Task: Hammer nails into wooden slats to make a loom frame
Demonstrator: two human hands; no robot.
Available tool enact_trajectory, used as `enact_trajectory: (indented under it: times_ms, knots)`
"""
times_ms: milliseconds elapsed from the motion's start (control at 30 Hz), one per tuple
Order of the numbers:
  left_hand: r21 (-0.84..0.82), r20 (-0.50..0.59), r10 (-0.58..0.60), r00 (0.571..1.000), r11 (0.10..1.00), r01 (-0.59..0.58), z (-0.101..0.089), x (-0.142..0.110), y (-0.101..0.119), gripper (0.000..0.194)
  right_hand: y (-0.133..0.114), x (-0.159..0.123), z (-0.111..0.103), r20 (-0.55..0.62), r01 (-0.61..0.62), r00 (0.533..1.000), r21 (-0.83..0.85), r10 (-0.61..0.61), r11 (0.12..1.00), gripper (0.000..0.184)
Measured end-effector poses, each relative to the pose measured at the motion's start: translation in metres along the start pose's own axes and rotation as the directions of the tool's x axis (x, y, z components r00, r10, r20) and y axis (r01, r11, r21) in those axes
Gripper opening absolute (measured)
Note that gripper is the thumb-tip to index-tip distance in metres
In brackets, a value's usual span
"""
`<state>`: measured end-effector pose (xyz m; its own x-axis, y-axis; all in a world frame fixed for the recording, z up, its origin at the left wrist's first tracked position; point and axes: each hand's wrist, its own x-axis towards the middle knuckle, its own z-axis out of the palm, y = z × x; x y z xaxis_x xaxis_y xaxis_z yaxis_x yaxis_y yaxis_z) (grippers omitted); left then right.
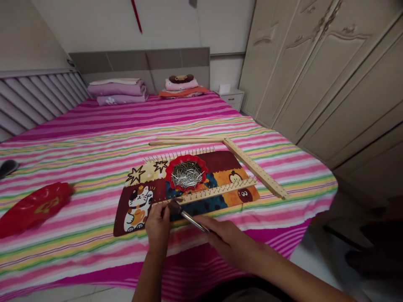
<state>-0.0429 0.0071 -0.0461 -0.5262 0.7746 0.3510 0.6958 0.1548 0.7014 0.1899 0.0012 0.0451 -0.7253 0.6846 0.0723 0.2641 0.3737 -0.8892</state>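
Observation:
My right hand is wrapped round the handle of a hammer. Its dark head is over the near-left end of a wooden strip, close to my left fingertips. Along this strip stands a row of nails, most of them leaning. My left hand is closed in a pinch at the strip's left end; what lies between the fingers is too small or hidden to make out. Just behind the strip sits a red scalloped bowl full of loose nails. A patterned mat with a cat picture lies under them.
Another nail-studded strip lies along the mat's far edge. Further wooden strips rest behind and to the right. A red plate is at left on the striped bed sheet. Folded bedding lies by the headboard; wardrobes stand right.

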Motion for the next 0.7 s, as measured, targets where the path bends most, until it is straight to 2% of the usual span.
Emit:
enact_trajectory:
  times_ms: [100, 233, 367, 433, 533, 633, 700]
  knots:
    - [-0.020, 0.004, -0.007, 1.000, 1.000, 0.007, -0.002, -0.001, 0.000, 0.020, 0.016, -0.037, -0.013, 0.052, -0.004, 0.999, -0.008, 0.004, 1.000, 0.050]
    - [0.040, -0.038, -0.011, 0.999, 0.999, 0.012, -0.010, -0.003, 0.011, 0.024, 0.068, -0.084, -0.018, -0.001, -0.034, 0.999, -0.176, 0.034, 0.984, 0.051]
    - [0.115, -0.086, 0.109, 0.990, 0.988, -0.099, -0.014, 0.013, 0.031, 0.025, 0.113, -0.114, -0.015, -0.084, -0.126, 0.991, -0.312, 0.105, 0.942, 0.047]
    - [0.177, -0.013, 0.195, 0.981, 0.966, -0.190, -0.009, 0.031, 0.041, 0.024, 0.123, -0.120, -0.012, -0.117, -0.154, 0.986, -0.333, 0.121, 0.930, 0.048]
    - [0.320, 0.208, 0.252, 0.945, 0.895, -0.309, 0.007, 0.060, 0.054, 0.022, 0.127, -0.119, -0.011, -0.151, -0.175, 0.980, -0.312, 0.133, 0.934, 0.047]
    - [0.480, 0.438, 0.160, 0.885, 0.790, -0.381, 0.023, 0.083, 0.068, 0.027, 0.127, -0.117, -0.011, -0.170, -0.155, 0.979, -0.283, 0.109, 0.946, 0.046]
    - [0.566, 0.535, 0.059, 0.843, 0.716, -0.409, 0.029, 0.092, 0.078, 0.031, 0.128, -0.117, -0.011, -0.166, -0.126, 0.983, -0.284, 0.080, 0.951, 0.045]
